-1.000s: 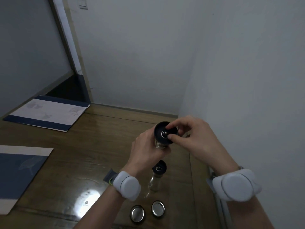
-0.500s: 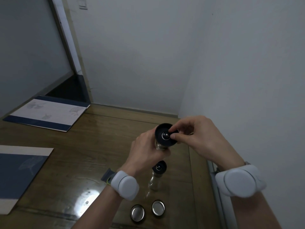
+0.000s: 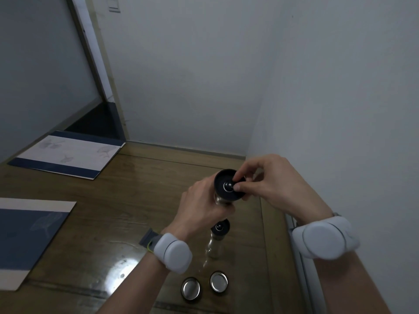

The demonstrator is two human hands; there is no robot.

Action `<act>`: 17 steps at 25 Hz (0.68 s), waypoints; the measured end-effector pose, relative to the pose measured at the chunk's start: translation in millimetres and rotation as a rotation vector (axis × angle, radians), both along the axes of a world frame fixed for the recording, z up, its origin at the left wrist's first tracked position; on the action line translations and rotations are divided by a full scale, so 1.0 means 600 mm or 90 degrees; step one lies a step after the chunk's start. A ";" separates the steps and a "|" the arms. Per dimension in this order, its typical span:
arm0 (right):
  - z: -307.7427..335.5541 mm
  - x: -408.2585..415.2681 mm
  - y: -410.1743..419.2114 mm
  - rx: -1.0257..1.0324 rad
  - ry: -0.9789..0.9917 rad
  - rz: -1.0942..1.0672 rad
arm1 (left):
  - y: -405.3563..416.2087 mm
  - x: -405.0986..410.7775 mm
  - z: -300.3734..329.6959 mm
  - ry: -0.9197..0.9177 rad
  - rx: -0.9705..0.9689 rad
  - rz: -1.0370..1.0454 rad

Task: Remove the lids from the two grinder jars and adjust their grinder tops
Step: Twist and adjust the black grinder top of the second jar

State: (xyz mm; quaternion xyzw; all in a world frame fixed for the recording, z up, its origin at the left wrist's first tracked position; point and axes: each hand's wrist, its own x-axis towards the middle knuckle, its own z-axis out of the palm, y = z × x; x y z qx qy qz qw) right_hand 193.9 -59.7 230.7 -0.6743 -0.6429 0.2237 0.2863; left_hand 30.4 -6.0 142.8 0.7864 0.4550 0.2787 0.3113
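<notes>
My left hand is wrapped around the body of a grinder jar held above the table, its black grinder top facing me. My right hand pinches the small silver knob at the centre of that black top with thumb and forefinger. A second grinder jar, clear glass with a black top, stands upright on the table just below my hands. Two round metal lids lie side by side on the table near its front edge.
The wooden table has a blue-and-white placemat at the back left and another at the left edge. White walls close in behind and on the right, next to my right arm.
My right fingers have shifted slightly on the knob and my right wrist has dropped and moved right. The left hand and the held jar have barely moved.
</notes>
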 end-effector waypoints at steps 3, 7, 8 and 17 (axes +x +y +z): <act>-0.008 -0.004 0.001 0.013 0.009 -0.006 | 0.001 -0.001 0.002 0.001 -0.004 0.011; -0.026 -0.016 0.005 0.055 -0.013 -0.058 | 0.003 -0.002 0.004 -0.014 0.004 0.039; -0.031 -0.021 0.005 0.068 -0.017 -0.072 | 0.003 -0.001 0.003 -0.016 0.002 0.049; -0.052 -0.062 0.005 0.133 -0.008 -0.194 | -0.007 0.013 -0.004 -0.095 -0.005 0.120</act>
